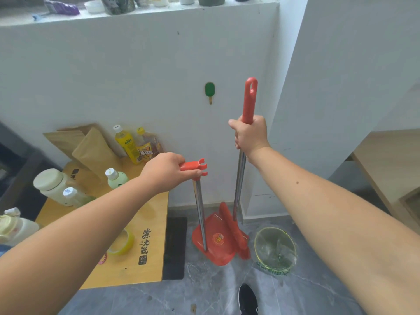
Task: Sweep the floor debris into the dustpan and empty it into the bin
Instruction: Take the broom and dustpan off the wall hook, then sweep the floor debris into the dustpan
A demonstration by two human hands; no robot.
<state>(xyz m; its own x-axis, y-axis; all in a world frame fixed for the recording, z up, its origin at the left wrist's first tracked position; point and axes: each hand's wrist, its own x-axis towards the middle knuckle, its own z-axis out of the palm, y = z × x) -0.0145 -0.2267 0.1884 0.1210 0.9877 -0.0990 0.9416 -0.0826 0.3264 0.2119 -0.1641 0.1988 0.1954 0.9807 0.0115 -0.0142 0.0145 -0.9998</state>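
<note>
Head view, looking down over both forearms toward a white wall. We see the left hand (pixel 166 171) with its fingers curled round the red clip-shaped grip at the top of the dustpan (pixel 213 242), knuckles up. From that grip a metal shaft runs down to the red pan, which stands on the grey marbled floor (pixel 227 289) close to the foot of the wall.

The right hand (pixel 250 135) is closed in a fist round the broom (pixel 249 98), holding it where the red handle sleeve meets the metal shaft. The looped end of the sleeve rises above the fist. We note that the broom stands nearly upright, and that its red brush head rests against the right side of the pan, touching it.

The two shafts run side by side, apart at the top and closer at the bottom. Just right of the brush head stands the bin (pixel 275 248), a small clear greenish basket lined with a bag, on the floor.

On the wall between the two grips we mark a green hook (pixel 209 89). To the left is a low wooden table (pixel 156 223) bearing a yellow drink bottle (pixel 127 144), an iced-tea bottle (pixel 150 144), a roll of yellowish tape (pixel 122 242), a white-lidded jar (pixel 51 183) and brown paper bags (pixel 91 146). A black mat (pixel 175 246) lies between the table and the dustpan. A black shoe (pixel 247 298) shows at the lower edge.
</note>
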